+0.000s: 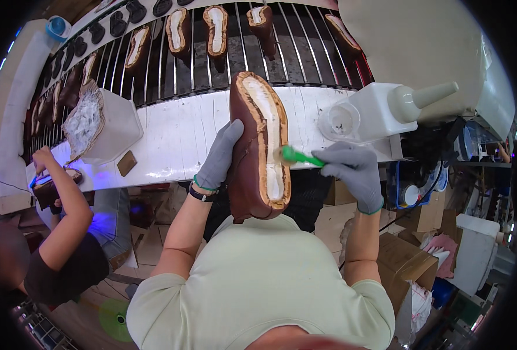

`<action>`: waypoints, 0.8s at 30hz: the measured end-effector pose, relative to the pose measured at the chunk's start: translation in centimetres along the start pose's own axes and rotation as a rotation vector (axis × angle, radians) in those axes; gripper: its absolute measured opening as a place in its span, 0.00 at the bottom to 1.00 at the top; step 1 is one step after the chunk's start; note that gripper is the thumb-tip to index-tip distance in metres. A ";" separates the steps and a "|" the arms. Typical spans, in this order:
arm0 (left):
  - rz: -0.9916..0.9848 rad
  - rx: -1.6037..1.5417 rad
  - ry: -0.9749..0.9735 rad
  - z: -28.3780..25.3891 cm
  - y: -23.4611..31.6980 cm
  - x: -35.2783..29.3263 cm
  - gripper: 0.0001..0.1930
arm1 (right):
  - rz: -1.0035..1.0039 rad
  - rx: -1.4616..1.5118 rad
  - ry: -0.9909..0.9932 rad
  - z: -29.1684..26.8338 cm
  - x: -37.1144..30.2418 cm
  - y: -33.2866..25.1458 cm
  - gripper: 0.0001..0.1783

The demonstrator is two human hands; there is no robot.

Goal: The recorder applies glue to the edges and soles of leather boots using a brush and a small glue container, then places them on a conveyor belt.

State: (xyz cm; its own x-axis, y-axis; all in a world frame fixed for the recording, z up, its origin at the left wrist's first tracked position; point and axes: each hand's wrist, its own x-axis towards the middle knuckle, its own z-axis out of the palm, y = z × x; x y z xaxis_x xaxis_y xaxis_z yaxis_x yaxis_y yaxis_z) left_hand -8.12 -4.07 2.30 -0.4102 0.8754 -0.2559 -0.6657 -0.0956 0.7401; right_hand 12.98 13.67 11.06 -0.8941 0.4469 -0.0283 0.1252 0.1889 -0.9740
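A brown leather shoe upper is held bottom side up in front of me, its white insole framed by a tan edge. My left hand, in a grey glove, grips it from the left side with the thumb along the leather. In a matching glove, my right hand is closed round the green handle of a brush. The brush head meets the right side of the shoe's bottom, near the middle. The bristles are hard to make out.
A white ledge carries a white nozzle bottle, a clear cup and a crusted white container. Beyond it, a rack of metal rods bears several shoe uppers; black soles line its far side. A co-worker sits left, handling a shoe.
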 end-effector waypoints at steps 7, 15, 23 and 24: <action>0.059 0.174 -0.017 1.6 1.6 -0.2 0.35 | -0.067 -0.131 -0.087 0.5 -1.3 -1.3 0.19; 0.123 0.303 -0.060 3.0 2.3 -0.9 0.37 | -0.168 -0.343 0.092 0.7 0.8 -1.5 0.17; 0.155 0.420 -0.089 3.8 2.8 -1.4 0.38 | -0.293 -0.421 0.194 0.7 3.5 -1.8 0.16; 0.172 0.433 -0.096 3.9 2.9 -1.5 0.39 | -0.307 -0.418 0.202 0.7 3.8 -1.9 0.16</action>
State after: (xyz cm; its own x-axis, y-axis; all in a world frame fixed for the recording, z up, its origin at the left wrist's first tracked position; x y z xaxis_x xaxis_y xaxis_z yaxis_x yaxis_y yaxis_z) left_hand -7.03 -3.81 7.22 -0.4183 0.9061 -0.0630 -0.2633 -0.0545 0.9632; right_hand 9.06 14.43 12.60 -0.8215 0.4677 0.3261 0.0692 0.6494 -0.7573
